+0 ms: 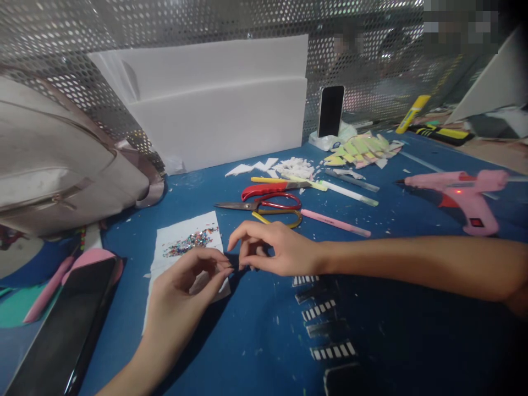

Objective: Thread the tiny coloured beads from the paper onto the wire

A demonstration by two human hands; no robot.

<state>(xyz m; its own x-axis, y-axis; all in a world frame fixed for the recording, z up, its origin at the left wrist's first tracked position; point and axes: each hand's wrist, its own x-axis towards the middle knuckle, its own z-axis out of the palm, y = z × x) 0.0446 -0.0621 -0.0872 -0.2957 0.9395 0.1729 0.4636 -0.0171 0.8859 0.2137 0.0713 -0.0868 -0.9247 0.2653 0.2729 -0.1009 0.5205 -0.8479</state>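
My left hand (177,289) is closed in a pinch, thumb against fingertips, over the edge of a white paper sheet (160,269). A tiny dark bit shows at its fingertips, too small to name. Facing it, my right hand (286,250) has curled fingers with the tips close to the left ones; whatever they hold is hidden. Small multicoloured glittery pieces (193,242) lie heaped on the paper. Just beyond my right hand are scissors (239,206) with red handles and a red-handled cutter (264,190). Black-and-white striped strips (319,311) lie in a column below my right wrist.
A pink glue gun (457,187) with a lit red light lies at right. Pens, including a pink one (336,223), and white scraps (292,166) lie behind the scissors. A phone (331,110) stands at the back. A bag (61,159) and a dark phone-like slab (66,330) occupy the left.
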